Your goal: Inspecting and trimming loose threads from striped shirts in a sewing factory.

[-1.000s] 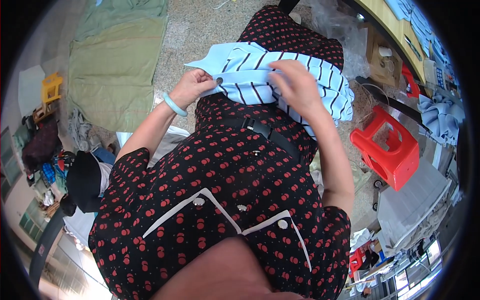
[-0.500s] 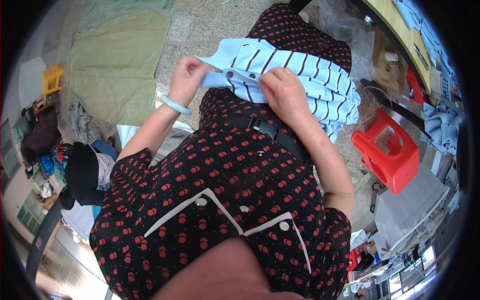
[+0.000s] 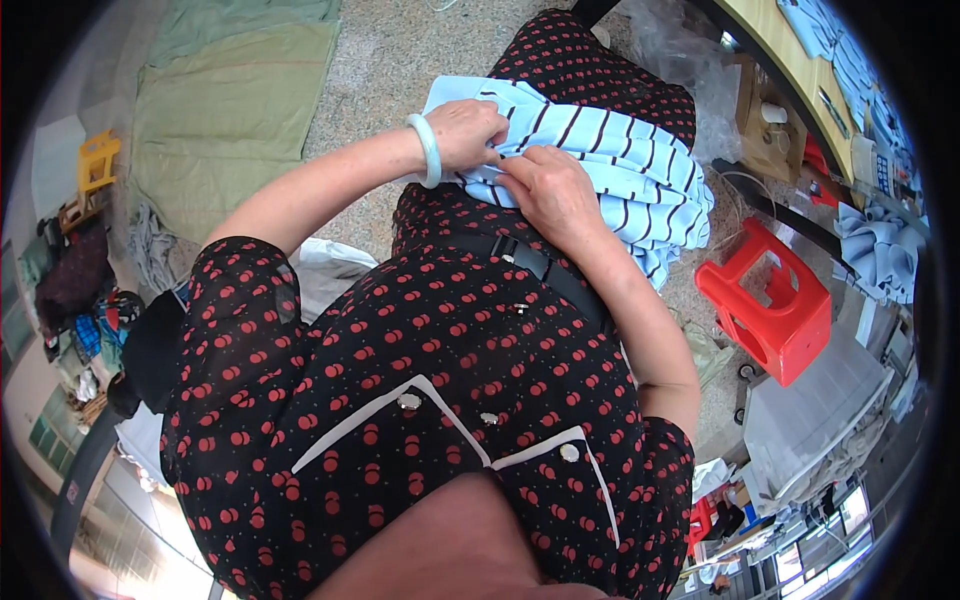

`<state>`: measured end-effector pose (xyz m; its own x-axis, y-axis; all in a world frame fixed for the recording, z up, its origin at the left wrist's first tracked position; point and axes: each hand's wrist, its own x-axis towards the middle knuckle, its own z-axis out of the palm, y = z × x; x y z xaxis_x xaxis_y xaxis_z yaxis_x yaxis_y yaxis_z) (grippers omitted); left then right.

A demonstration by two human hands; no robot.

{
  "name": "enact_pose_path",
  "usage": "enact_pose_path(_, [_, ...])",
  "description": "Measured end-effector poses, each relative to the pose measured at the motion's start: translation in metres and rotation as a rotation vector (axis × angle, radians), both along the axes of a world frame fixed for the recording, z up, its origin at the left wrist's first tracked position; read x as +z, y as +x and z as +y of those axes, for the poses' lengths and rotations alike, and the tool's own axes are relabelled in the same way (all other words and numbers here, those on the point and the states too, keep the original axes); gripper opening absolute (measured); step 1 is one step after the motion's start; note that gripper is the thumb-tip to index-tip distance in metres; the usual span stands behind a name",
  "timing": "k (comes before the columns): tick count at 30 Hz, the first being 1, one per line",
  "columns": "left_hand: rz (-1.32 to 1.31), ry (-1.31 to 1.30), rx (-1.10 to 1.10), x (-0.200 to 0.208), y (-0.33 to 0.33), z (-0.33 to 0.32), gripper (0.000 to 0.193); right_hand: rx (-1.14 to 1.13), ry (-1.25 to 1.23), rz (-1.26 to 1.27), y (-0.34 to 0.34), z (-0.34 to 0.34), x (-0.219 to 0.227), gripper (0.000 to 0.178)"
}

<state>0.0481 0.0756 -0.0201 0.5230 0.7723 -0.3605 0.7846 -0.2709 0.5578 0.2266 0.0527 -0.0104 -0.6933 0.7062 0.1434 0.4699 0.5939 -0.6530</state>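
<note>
Across my lap lies a light blue shirt (image 3: 640, 175) with dark stripes, its far end bunched up to the right. My left hand (image 3: 468, 134), a pale green bangle on its wrist, bends over the shirt's plain blue collar end with fingers pinched on the cloth. Close beside it, my right hand (image 3: 552, 190) pinches the same edge, thumb and fingers together. The fingertips of both hands nearly meet there. The dark buttons on that edge are mostly covered by my fingers.
A red plastic stool (image 3: 768, 300) stands on the floor to the right. Green cloth (image 3: 235, 110) is spread at the far left. A wooden table (image 3: 800, 70) with more blue striped fabric curves along the upper right, with clear plastic sheeting (image 3: 680, 70) beside it.
My left hand has moved right along the shirt edge, from the collar's left end to beside my right hand. The dark buttons that showed between them are now largely hidden.
</note>
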Motion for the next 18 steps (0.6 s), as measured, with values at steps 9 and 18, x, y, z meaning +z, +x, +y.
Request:
enact_pose_path(9, [0.042,0.174,0.039,-0.022,0.008,-0.013,0.011,0.058,-0.042,-0.099,-0.001,0.003,-0.005,0.009])
enact_pose_path(18, [-0.178,0.035,0.001,0.028,-0.006,0.009,0.012,-0.02,-0.066,-0.012,-0.002,0.009,0.014,0.007])
